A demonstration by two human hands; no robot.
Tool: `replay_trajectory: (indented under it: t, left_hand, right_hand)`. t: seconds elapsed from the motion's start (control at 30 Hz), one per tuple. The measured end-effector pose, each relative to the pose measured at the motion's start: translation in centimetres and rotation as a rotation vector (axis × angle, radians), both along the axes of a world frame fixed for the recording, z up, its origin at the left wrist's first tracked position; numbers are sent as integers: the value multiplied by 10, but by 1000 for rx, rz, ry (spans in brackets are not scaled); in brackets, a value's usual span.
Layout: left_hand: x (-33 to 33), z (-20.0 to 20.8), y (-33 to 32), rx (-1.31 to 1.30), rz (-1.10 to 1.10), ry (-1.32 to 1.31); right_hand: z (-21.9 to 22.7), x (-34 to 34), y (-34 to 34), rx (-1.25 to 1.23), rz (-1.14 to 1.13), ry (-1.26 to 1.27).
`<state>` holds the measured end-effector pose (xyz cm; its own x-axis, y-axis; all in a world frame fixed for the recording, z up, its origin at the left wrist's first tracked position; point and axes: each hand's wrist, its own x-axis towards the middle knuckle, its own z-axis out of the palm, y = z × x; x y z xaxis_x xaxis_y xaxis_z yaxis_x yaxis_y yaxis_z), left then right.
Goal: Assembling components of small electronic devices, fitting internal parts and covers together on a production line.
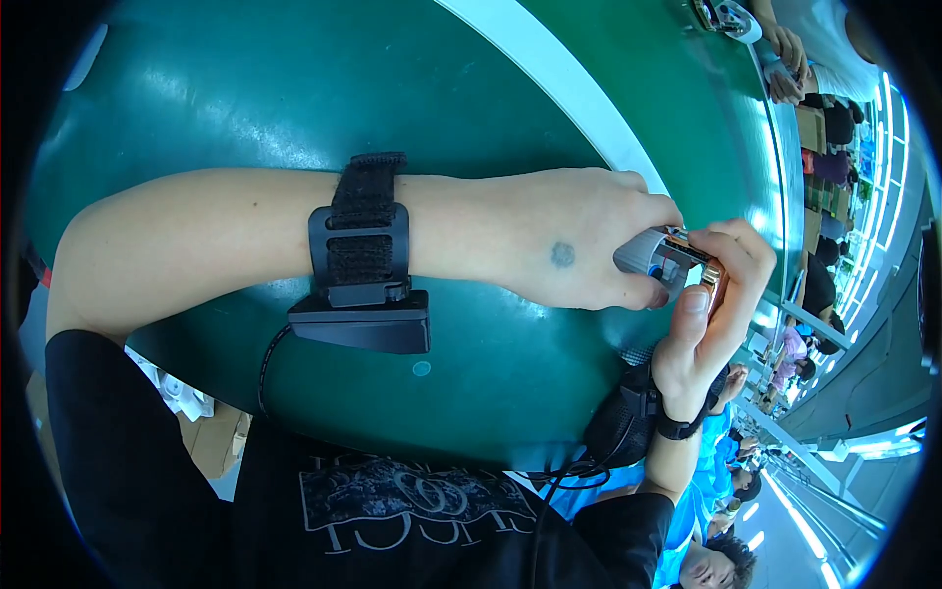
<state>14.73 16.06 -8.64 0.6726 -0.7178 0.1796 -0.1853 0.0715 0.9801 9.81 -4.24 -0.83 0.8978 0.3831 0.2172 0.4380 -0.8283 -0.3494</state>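
My left arm stretches across the green table, and my left hand (pixel 599 239) is closed with its fingertips on a pale grey, ribbed-looking piece (pixel 640 253). Facing it, my right hand (pixel 731 280) is closed round a small device with a shiny copper-coloured casing (pixel 714 285). The grey piece and the casing meet between my hands, with a clear or dark inner part showing there. Whether the two parts are joined cannot be made out. The fingers of my left hand are partly hidden behind its back.
The green table (pixel 491 383) has a white curved band (pixel 535 49) across it. Another person's hands (pixel 785 59) work at the far right edge beside a white and metallic item (pixel 736 22). A cardboard box (pixel 214 442) is below the table at left. A black cable (pixel 263 368) hangs from my wrist unit.
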Motion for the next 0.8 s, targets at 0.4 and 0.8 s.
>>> replay_trajectory:
  t: [0.4, 0.8]
  left_hand:
    - [0, 0, 0, 28, -43, 25]
    - [12, 1, 9, 58, -227, 178]
  right_hand:
    - [-4, 7, -2, 270, 31, 125]
    - [0, 8, 5, 45, 101, 128]
